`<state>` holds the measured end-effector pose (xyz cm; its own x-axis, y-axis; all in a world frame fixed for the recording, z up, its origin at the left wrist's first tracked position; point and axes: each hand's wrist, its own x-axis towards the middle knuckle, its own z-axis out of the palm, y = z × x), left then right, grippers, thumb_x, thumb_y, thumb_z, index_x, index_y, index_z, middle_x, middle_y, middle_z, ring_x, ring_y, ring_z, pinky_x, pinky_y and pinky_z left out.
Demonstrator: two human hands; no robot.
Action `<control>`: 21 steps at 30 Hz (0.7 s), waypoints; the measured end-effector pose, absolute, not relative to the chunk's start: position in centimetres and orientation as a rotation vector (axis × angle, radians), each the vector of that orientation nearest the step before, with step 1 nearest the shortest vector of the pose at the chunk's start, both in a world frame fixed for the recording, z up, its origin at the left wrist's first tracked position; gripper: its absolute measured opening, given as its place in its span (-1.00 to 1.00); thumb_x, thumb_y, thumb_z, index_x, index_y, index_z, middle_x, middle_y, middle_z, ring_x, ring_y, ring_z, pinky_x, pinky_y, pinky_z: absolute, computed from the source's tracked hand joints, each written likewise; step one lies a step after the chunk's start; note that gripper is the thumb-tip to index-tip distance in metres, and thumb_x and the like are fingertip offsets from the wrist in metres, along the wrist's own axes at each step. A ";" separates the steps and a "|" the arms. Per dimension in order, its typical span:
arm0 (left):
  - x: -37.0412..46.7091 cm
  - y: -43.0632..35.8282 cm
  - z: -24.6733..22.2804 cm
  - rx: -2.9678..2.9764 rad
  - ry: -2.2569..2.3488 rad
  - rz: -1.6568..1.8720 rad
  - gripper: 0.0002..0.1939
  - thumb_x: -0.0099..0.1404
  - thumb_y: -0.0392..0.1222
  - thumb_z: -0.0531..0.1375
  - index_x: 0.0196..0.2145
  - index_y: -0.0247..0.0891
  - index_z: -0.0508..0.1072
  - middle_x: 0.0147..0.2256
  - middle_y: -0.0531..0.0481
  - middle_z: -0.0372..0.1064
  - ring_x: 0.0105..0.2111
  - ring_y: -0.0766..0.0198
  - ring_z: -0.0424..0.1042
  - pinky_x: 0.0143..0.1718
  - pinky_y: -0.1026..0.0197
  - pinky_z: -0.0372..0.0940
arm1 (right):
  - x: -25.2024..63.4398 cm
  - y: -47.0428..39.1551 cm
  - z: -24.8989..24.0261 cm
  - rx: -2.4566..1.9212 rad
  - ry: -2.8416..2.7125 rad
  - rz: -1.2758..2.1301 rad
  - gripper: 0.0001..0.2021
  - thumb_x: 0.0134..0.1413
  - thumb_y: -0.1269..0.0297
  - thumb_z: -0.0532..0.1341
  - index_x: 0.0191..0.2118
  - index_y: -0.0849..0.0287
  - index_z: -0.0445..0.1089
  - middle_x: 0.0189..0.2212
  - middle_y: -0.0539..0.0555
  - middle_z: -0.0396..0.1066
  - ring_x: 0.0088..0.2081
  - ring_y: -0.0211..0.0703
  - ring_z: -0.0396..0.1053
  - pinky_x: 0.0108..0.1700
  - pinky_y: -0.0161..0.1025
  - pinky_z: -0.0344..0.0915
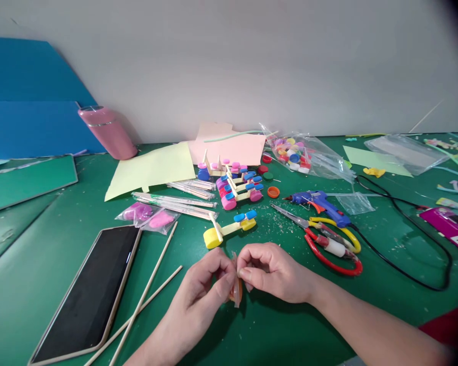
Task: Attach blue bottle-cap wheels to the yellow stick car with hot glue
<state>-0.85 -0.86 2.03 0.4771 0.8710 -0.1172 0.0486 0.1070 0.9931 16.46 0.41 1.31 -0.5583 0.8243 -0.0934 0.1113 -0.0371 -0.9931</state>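
Note:
My left hand (209, 284) is closed in a pinch on a small clear plastic bag (236, 295) with something orange in it. From the other side, my right hand (269, 272) pinches the upper part of the same bag, its fingertips close to the left ones. Just beyond the hands lies a small model (232, 229) of yellow clay and a pale stick, with blue pieces on it. Several similar models (238, 188) with pink clay and blue pieces stand behind it. Most of the orange content is hidden by my fingers.
A phone (91, 295) and two crossed sticks (147, 290) lie at the left. Scissors (336, 244), a blue glue gun (322, 203) and its black cable are at the right. Behind are a pink bottle (110, 133), paper sheets (152, 165) and a bag of caps (297, 155).

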 end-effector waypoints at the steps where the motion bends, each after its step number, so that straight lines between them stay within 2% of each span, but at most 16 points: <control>1: -0.8 -0.8 2.0 1.296 0.894 0.747 -0.77 0.25 -0.12 0.05 -0.51 -0.26 0.24 -0.54 0.08 0.23 -0.54 0.36 0.24 -0.50 0.29 0.12 | 16.5 0.4 1.3 -0.985 -1.684 1.651 -0.91 0.04 0.38 0.11 -0.46 0.24 0.26 -0.59 -0.06 0.25 -0.55 -0.40 0.16 -0.52 -0.45 0.12; 21: -0.9 -0.5 1.4 1.045 0.807 0.734 -0.79 0.24 -0.16 0.10 -0.51 -0.30 0.31 -0.59 0.08 0.29 -0.56 0.39 0.26 -0.50 0.31 0.13 | 16.2 0.3 1.2 -0.971 -1.609 1.702 -0.88 0.01 0.33 0.14 -0.47 0.24 0.26 -0.60 -0.06 0.25 -0.56 -0.40 0.16 -0.52 -0.44 0.13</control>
